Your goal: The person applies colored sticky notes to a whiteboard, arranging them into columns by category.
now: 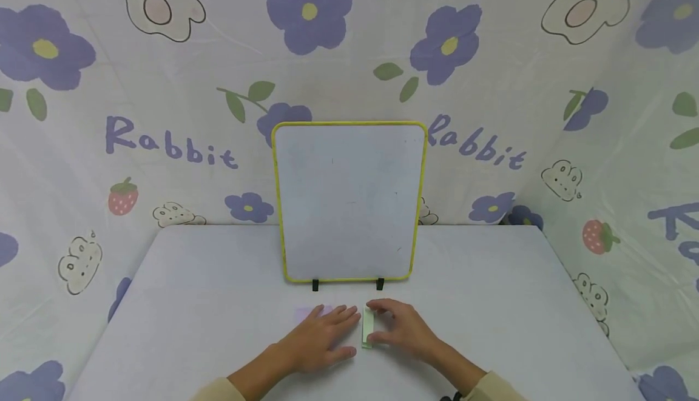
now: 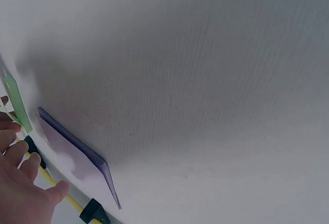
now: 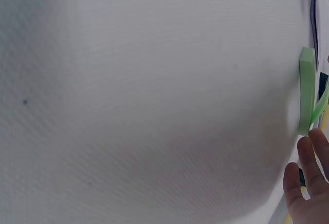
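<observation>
A pale green, narrow paper pad sits on the white counter, between the two hands and in front of a yellow-rimmed whiteboard propped on small black feet. The right hand is curved round it, forefinger at the far end and thumb at the near end; in the right wrist view a thin green leaf parts from the thicker body near the fingertips. The left hand lies palm down, fingers spread, grasping nothing, partly covering a thin lilac paper piece; whether it presses on that paper is unclear. The step in hand looks like separating or adjusting the green leaf. To do it well, steady the pad's body with the left fingertips, pinch only the loose leaf and draw it back low and evenly, since a sharp tug would probably crease it or drag the pad along.
</observation>
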`<state>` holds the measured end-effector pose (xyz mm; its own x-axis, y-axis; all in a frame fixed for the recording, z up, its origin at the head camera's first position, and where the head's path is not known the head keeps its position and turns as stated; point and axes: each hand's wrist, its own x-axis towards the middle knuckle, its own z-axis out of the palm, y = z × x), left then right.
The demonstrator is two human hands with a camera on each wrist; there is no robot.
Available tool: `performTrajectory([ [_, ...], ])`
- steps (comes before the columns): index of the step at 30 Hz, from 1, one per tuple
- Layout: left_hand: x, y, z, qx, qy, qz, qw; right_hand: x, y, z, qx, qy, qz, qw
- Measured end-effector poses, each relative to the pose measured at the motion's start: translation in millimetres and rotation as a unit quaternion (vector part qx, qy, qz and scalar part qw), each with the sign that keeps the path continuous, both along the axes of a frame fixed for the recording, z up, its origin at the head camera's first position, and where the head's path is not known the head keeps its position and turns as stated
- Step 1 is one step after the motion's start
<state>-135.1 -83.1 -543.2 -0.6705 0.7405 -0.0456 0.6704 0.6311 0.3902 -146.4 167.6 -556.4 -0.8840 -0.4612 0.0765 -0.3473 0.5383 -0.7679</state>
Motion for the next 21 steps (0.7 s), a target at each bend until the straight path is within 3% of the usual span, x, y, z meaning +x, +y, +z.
performTrajectory([
  [9,1.7,1.3,-8.9,-0.017,0.017,-0.016,0.9996,2.4,0,-7.8,0.033,0.056,0.004,0.9979],
  [21,4.0,0.6,-12.8,-0.021,0.029,-0.034,0.9988,3.8,-1,-9.0,0.041,0.072,-0.011,0.9965],
])
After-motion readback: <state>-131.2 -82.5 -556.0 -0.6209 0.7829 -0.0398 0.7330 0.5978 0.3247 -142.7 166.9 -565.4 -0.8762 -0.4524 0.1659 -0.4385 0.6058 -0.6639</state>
